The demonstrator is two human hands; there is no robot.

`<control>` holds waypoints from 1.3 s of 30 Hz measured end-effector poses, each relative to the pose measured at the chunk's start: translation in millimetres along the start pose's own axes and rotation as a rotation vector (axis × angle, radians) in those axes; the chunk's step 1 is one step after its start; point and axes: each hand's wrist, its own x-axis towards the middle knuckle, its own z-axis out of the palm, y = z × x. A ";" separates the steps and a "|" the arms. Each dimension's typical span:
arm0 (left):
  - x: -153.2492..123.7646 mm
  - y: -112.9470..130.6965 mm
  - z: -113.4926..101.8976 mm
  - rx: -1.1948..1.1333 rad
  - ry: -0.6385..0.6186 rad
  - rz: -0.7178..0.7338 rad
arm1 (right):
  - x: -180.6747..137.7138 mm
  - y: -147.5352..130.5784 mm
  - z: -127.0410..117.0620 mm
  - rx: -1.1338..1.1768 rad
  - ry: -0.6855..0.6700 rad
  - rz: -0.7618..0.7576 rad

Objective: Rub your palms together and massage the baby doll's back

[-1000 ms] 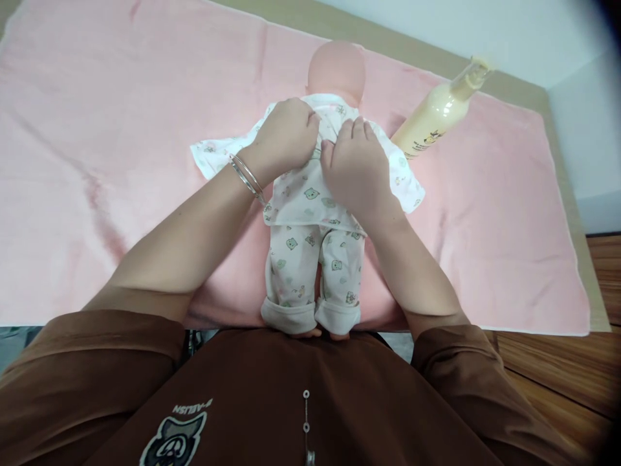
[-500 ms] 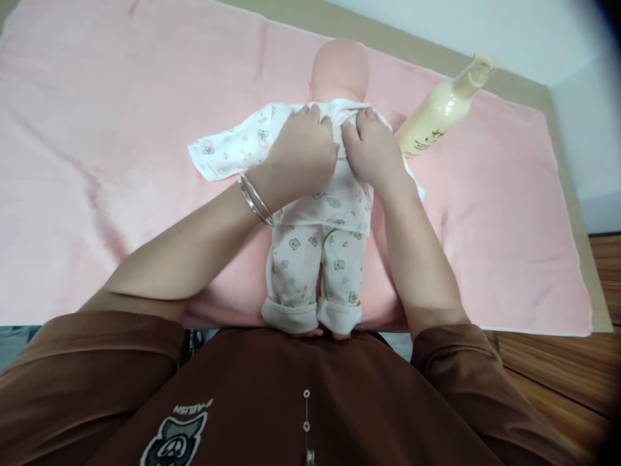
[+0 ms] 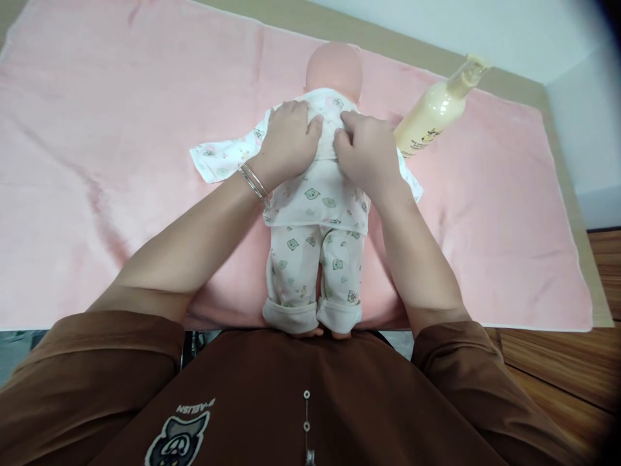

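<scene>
The shirt point(image 3: 317, 210) is white with green motifs.

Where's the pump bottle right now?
In the head view, the pump bottle is at upper right on the pink cloth, just beyond the right hand and to the right of the doll's head.

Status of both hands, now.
Left hand: on the printed shirt; whether it grips cannot be told.
Right hand: fingers curled, on the same shirt; grip cannot be told.
</scene>
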 end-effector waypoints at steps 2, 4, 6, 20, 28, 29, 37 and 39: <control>-11.0 12.5 -8.9 0.137 -0.045 0.062 | 8.0 12.5 7.3 0.061 0.004 0.039; -22.4 25.4 -20.0 0.275 -0.089 0.144 | 14.3 20.5 13.9 0.118 0.003 0.087; -29.9 33.6 -28.3 0.375 -0.124 0.199 | 16.7 21.7 17.4 0.165 0.015 0.090; -3.5 -4.8 -9.0 0.065 -0.055 0.091 | -6.2 -7.2 3.4 0.064 -0.010 0.033; -34.3 25.9 -30.7 0.258 -0.089 0.211 | 15.7 24.8 11.1 0.267 -0.046 0.007; -34.1 27.8 -33.0 0.257 -0.092 0.222 | 16.0 25.3 11.7 0.270 -0.051 -0.003; -5.4 9.2 -24.8 0.070 -0.118 0.084 | -3.7 -3.9 5.7 0.108 -0.043 -0.015; -2.4 2.8 -18.4 0.044 -0.109 0.071 | -6.9 -7.3 1.6 0.067 -0.023 -0.027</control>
